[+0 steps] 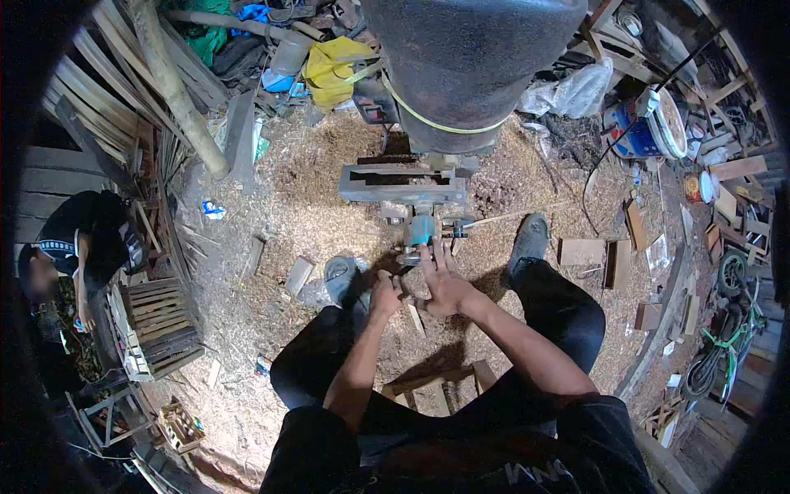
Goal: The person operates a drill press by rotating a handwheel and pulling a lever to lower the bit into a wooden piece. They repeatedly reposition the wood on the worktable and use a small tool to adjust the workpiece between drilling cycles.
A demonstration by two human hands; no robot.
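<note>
My right hand [444, 284] has its fingers stretched forward, the fingertips at the near end of the machine's teal metal part [422, 230]. My left hand [385, 293] is just to the left with its fingers curled in; whatever it may hold is hidden. A round metal piece [409, 258] shows in front of the teal part, close to my right fingertips. Behind it runs the machine's slotted metal bed [358, 194]. A large dark cylinder [461, 74] with a yellow-green band stands beyond the bed.
Sawdust and wood scraps cover the floor [304, 206]. A wooden frame [485, 375] sits between my legs. Long boards [107, 90] lean at left, where another person [90, 239] sits. A bucket [671, 123], wood blocks [581, 252] and a small bike [728, 337] are at right.
</note>
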